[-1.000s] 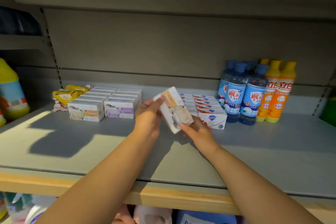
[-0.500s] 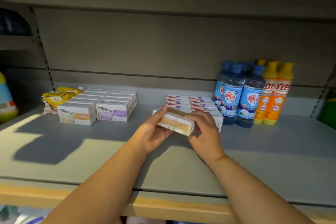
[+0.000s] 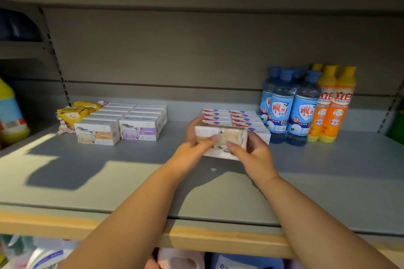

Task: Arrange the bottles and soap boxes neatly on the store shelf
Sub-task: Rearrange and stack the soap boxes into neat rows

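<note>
Placing: left hand [image 3: 188, 155] and right hand [image 3: 256, 157] clamp a soap box [image 3: 232, 134]; it probably joins matching boxes [image 3: 97, 132] at nine o'clock.

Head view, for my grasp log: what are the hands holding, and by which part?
One soap box, by its ends: left hand at the left, right hand at the right.

from my feed there's a little heap of yellow packets [image 3: 74, 113] at the back left, and further left a big jug [image 3: 11, 113] with a yellow top and blue label, plus something dark blue [image 3: 17, 28] above it that i can't make out. far right edge shows a sliver of something green [image 3: 396, 126]. down below there's a white plastic pack [image 3: 43, 255], a pinkish-white pack [image 3: 181, 259] and a blue pack [image 3: 244, 263].
</note>
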Available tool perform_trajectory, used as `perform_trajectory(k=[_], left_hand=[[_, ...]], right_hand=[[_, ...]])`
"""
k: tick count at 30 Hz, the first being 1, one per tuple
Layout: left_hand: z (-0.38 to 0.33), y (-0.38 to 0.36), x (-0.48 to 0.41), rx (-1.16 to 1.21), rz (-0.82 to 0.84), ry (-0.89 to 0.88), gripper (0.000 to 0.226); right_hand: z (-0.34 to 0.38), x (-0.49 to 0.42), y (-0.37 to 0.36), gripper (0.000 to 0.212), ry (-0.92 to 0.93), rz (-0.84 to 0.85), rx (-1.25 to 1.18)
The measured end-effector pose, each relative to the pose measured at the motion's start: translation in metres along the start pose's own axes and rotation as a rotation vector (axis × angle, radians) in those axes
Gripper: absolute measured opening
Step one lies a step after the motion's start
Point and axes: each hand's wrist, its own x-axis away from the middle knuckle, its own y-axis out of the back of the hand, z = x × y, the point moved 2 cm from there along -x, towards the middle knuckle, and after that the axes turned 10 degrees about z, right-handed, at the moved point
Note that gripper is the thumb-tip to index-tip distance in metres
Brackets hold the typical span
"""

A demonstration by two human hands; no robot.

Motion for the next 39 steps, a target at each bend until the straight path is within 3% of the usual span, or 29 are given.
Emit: perform_trajectory(k=[5, 7, 9, 13, 16, 19, 21, 22, 23, 26, 29, 32, 34, 36, 39], left_hand=[[-0.001, -0.009, 0.006, -0.22, 0.136, -0.144, 0.105], [-0.003, -0.01, 0.007, -0.374, 0.138, -0.196, 0.105], [-0.006, -0.01, 0.007, -0.509, 0.07, -0.263, 0.086], [-0.007, -0.009, 0.006, -0.478, -0.116, -0.3, 0.056], [-0.004, -0.006, 0.004, -0.291, -0.179, -0.17, 0.046], [0.001, -0.004, -0.001, -0.093, -0.216, -0.068, 0.027], [0.002, -0.005, -0.003, 0.002, -0.237, 0.003, 0.011], [0.002, -0.005, -0.003, 0.06, -0.25, 0.062, 0.01], [0.003, -0.005, -0.003, 0.113, -0.254, 0.126, 0.026], [0.006, -0.002, -0.004, 0.179, -0.225, 0.29, 0.061], [0.005, -0.001, -0.008, 0.198, -0.209, 0.268, 0.057], [0.002, -0.006, -0.004, 0.125, -0.103, 0.107, 0.038], [0.004, -0.009, 0.002, -0.05, 0.041, 0.038, 0.068], [0.004, -0.01, 0.003, -0.222, 0.078, 0.002, 0.087], [-0.004, -0.01, 0.004, -0.288, -0.008, -0.098, 0.074]], right_hand=[[-0.001, -0.002, 0.003, 0.014, -0.402, -0.01, -0.563], [-0.002, 0.0, 0.005, 0.012, -0.538, 0.027, -0.665], [-0.003, 0.002, 0.004, 0.015, -0.618, 0.053, -0.738], [0.0, 0.0, 0.0, 0.034, -0.592, 0.094, -0.763], [0.001, 0.001, -0.006, 0.058, -0.549, 0.209, -0.7], [0.002, 0.0, -0.008, 0.05, -0.408, 0.218, -0.661], [0.005, 0.002, -0.008, 0.036, -0.294, 0.201, -0.406], [0.005, 0.004, -0.008, 0.039, -0.231, 0.213, -0.247], [0.005, 0.006, -0.009, 0.043, -0.171, 0.222, -0.126], [0.005, 0.009, -0.014, 0.054, -0.103, 0.174, -0.018], [0.007, 0.005, -0.013, 0.061, -0.173, 0.085, -0.215], [0.007, 0.001, -0.009, 0.028, -0.355, 0.021, -0.487], [0.005, 0.0, -0.007, 0.017, -0.48, -0.004, -0.648], [0.004, 0.001, -0.004, 0.024, -0.606, 0.015, -0.753], [0.003, 0.004, -0.003, 0.043, -0.732, 0.101, -0.818]])
